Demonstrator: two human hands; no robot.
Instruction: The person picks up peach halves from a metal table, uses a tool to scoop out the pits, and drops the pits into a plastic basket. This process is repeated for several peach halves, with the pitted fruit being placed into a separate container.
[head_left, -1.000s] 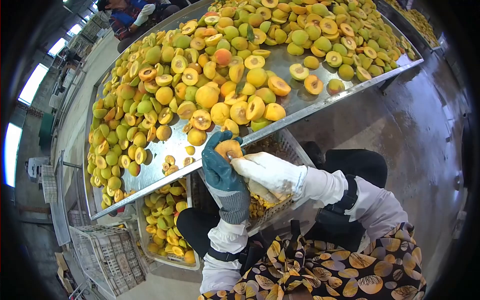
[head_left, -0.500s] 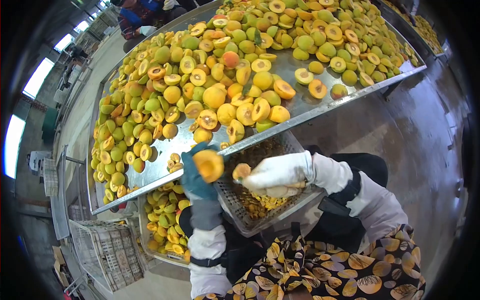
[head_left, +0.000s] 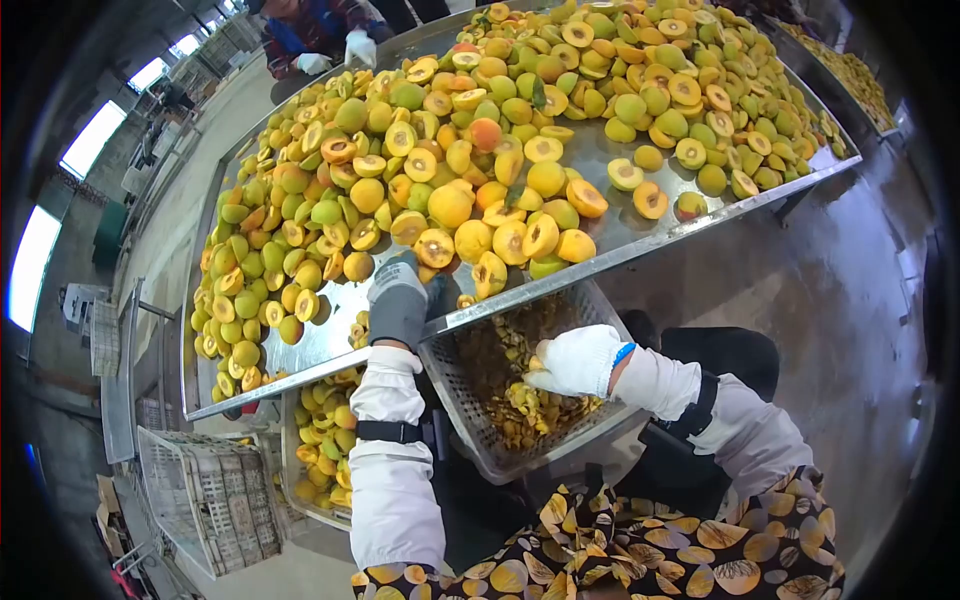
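Note:
My left hand, in a grey and dark glove, reaches over the metal table's front edge. Its fingertips are hidden behind the glove, beside a halved peach with a brown centre; whether they grip anything does not show. Over a grey plastic crate hangs my right hand in a white knit glove, fingers curled closed; what they hold, if anything, is hidden. Wet yellow-brown scraps lie inside the crate. Several peach halves, including one cut side up, rest close to my left hand.
A large pile of yellow-green peaches covers much of the metal table. Below its edge, a second crate holds peach halves. White stacked crates stand at left. Across the table is a person with white gloves.
My left hand has moved up onto the table, and the peach half it held is gone from it. My right hand has shifted right; the round piece at its fingers no longer shows.

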